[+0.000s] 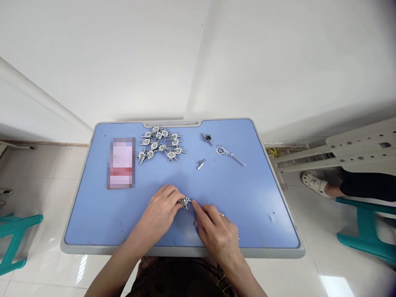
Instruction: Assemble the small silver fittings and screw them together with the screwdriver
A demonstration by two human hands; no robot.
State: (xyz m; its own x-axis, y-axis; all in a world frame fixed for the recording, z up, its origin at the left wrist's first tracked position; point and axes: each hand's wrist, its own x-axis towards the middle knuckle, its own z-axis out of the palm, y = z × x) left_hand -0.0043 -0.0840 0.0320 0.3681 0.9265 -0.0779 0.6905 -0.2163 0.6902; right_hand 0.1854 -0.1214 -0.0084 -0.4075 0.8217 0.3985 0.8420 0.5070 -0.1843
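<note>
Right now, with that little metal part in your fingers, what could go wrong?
The metal part might slip, since the left hand seems to pinch it by the fingertips. The slim tool lies loose and could roll. The small silver piece nearby might get knocked away and lost.

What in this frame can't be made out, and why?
All in the head view:
Metal part: its left end is covered by the left hand.
Right hand: its palm faces away, so whatever it may hold is hidden.
Flat rectangular item: its surface is pixelated and unreadable.
Tiny speck on the table: too small to identify.
Seated person at right: most of the body is cut off by the right edge.
</note>
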